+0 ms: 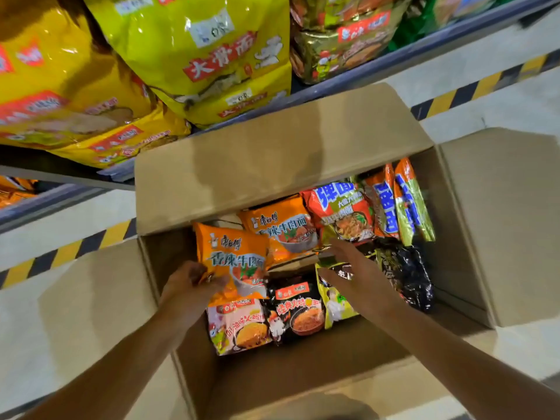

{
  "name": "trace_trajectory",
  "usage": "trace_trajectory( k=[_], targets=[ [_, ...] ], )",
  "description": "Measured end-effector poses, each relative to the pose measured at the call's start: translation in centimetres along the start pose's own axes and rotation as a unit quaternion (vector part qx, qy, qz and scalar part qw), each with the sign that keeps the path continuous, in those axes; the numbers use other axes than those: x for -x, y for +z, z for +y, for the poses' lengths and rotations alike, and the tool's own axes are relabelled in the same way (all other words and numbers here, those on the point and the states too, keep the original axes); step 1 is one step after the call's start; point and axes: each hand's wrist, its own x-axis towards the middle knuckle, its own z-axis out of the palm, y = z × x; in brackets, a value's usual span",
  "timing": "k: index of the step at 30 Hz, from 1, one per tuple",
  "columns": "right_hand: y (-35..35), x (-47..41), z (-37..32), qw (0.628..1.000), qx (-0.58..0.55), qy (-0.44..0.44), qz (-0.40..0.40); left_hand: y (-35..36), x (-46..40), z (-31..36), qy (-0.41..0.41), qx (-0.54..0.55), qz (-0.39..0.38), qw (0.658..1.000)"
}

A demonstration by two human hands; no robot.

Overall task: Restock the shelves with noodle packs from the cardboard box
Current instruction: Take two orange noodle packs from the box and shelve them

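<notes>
Item: 1 orange noodle pack [235,262], in the cardboard box [169,268], at its left side. We see our left hand [189,286] pinching the pack's lower left corner, lifting it tilted above the other packs. Its long axis runs from the hand up and away, towards the shelf [348,77].

Our right hand [348,268] lies spread flat, holding nothing, resting over a yellow-green pack [335,307] just right of the orange one.

We judge the left hand nearer the lift; the shelf lies ahead and above the box.
</notes>
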Motion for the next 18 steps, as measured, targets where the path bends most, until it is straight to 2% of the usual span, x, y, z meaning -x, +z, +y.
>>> trace_trajectory(
  k=[4, 8, 13, 18],
  targets=[
    [3.0, -4.6, -2.3, 0.999, -0.02, 0.022, 0.012, -2.5, 0.4, -1.7, 0.043, 0.013, 0.06, 0.997],
    [6.7, -9.2, -2.1, 0.996, 0.045, 0.067, 0.032, -3.3, -0.5, -3.1, 0.076, 0.034, 0.08, 0.993],
    [10.1, -10.7, -2.2, 0.981, 0.119, 0.145, 0.043, -1.9, -0.8, -3.7, 0.091, 0.079, 0.083, 0.989],
    [11.1, -11.1, -2.5, 0.963, 0.167, 0.16, 0.142, -1.7, -0.7, -3.7, 0.093, 0.106, 0.074, 0.987]
  ],
)
